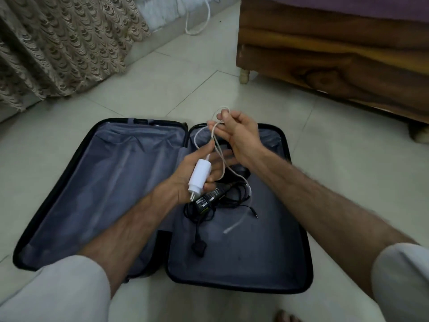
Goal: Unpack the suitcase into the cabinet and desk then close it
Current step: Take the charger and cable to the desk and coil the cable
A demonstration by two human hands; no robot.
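While the black laptop power brick (207, 198) carries a label of white print with a green patch, the writing is too small and blurred to read; no other brand or text is legible. Suitcase (299, 240) lies open flat on the tiled floor (336, 147), grey lining showing in both halves. Left half holds nothing visible. Right half holds the brick, its tangled black cable (222, 201) and black plug (199, 247).

Left hand (197, 175) is above the hinge line, palm up, fingers (222, 156) loosely curled around a white charger (199, 175), which lies in the palm with its prongs pointing toward the wrist. Grip is partial, fingers not fully closed.

Right hand (241, 135) is higher, over the far edge of the right half. Thumb and first fingers pinch a loop of the white cable (220, 147); remaining fingers are half curled. Cable runs from the charger up to the pinch, then falls into the right half, its loose end resting on the lining near the black cable.

Wooden bed frame (336, 54) at far right, patterned curtain (58, 43) at far left.
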